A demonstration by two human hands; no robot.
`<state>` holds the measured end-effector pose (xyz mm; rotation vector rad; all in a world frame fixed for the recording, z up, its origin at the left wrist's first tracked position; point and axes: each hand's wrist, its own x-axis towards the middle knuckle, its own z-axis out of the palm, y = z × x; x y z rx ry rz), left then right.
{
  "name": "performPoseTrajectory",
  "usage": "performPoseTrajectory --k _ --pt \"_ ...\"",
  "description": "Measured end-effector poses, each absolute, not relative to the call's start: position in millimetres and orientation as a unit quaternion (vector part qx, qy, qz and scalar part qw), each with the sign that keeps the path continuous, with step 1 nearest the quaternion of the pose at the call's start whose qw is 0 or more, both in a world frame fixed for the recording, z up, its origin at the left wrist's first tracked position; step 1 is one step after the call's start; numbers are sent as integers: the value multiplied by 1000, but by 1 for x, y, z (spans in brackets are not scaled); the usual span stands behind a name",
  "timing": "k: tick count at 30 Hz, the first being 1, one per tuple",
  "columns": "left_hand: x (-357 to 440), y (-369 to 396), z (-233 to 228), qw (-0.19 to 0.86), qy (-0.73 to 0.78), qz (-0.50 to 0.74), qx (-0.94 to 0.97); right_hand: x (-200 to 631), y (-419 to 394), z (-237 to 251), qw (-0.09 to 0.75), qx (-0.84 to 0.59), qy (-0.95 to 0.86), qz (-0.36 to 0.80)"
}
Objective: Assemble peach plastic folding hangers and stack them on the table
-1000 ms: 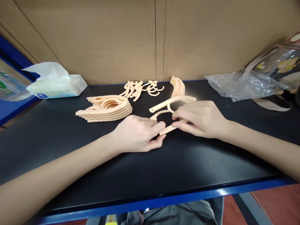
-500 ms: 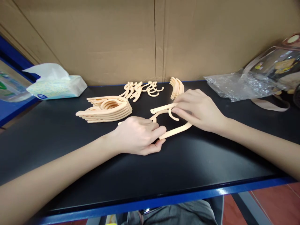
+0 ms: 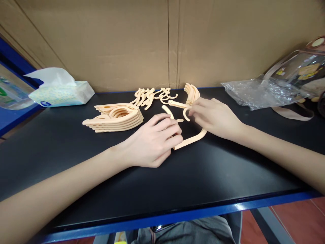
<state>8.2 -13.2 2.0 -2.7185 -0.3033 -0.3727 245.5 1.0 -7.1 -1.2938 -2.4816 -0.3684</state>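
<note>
Cream bent bar (image 3: 191, 139): nearest you, slanting | cream strip (image 3: 179, 104): farther off, left end exposed | small cream hook (image 3: 184, 114): between them | cream curved piece (image 3: 167, 110): left of the hook

Smooth, pale plastic with a satin finish is seen on the stacked hanger pieces (image 3: 119, 126); the same finish is noted on the loose hooks (image 3: 148, 98), the nested arms (image 3: 192, 93) and the curved bar (image 3: 191, 140). Tabletop (image 3: 127, 196): smooth, low sheen; light is softly reflected toward the right. Front edge (image 3: 198, 212): glossy; material not determined. Backing board (image 3: 114, 44): matt, cardboard-like, lightly creased. Tissue (image 3: 54, 76): soft matt paper, drawn from a smooth printed packet (image 3: 61, 96). Clear bag (image 3: 251, 91): thin plastic film, heavily crinkled; sharp highlights recorded. Backpack (image 3: 294, 64): transparent, shiny plastic, fitted with a matt, fabric-like strap (image 3: 291, 114). Grey clothing (image 3: 203, 232): matt cloth, softly folded.
</note>
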Motion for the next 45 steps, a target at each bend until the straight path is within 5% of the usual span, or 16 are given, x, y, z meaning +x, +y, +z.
performPoseTrajectory --k 10,45 --pt "7 -10 -7 181 -223 -155 -945 248 3 -10 142 -500 -841 -151" --pt "11 -13 -4 145 -188 -171 -956 246 5 -11 121 -482 -855 -148"
